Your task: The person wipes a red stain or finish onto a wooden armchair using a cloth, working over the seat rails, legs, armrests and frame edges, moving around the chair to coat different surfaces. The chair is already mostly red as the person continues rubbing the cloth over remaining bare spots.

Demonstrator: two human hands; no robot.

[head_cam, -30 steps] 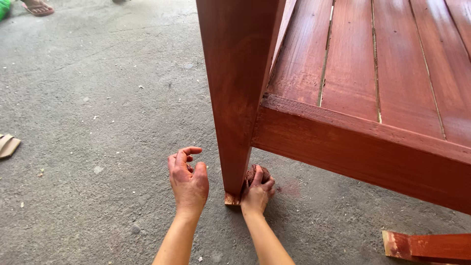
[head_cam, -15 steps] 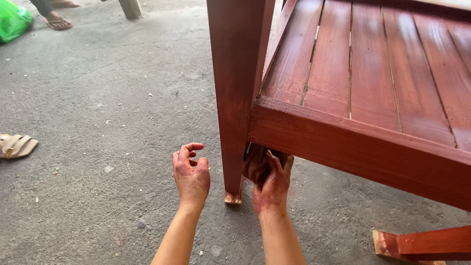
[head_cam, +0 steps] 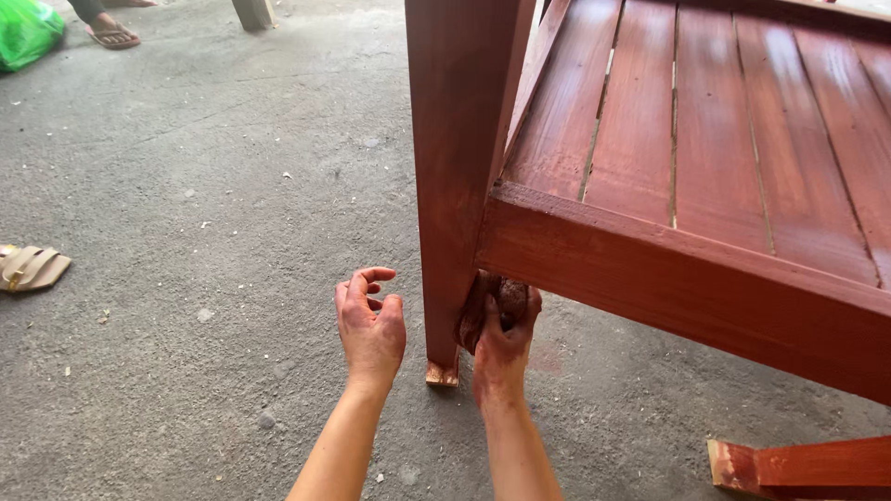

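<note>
A dark, stain-soaked rag (head_cam: 506,299) is grasped by the right hand (head_cam: 501,348) and pressed against the inner face of a red-brown wooden leg (head_cam: 457,167), just under the point where the front rail (head_cam: 687,278) meets it. The fingers of that hand are curled around the wad, and the skin is smeared with the same reddish colour.

The left hand (head_cam: 369,325) is held just to the left of the leg, apart from it, released, with the fingers loosely bent and nothing in it. Below and between the two hands, the unpainted pale foot of the leg (head_cam: 442,374) is seen resting on the concrete floor (head_cam: 204,278).

Above and to the right of the right hand, the slatted seat (head_cam: 705,121) of the piece is spread out, stained in the same tone. Lower right of the right hand, a loose stained wooden piece (head_cam: 807,467) lies on the floor. Far to the left of the left hand a tan sandal (head_cam: 32,267) is seen, and well beyond it a green bag (head_cam: 26,32) and another person's foot in a sandal (head_cam: 111,32).
</note>
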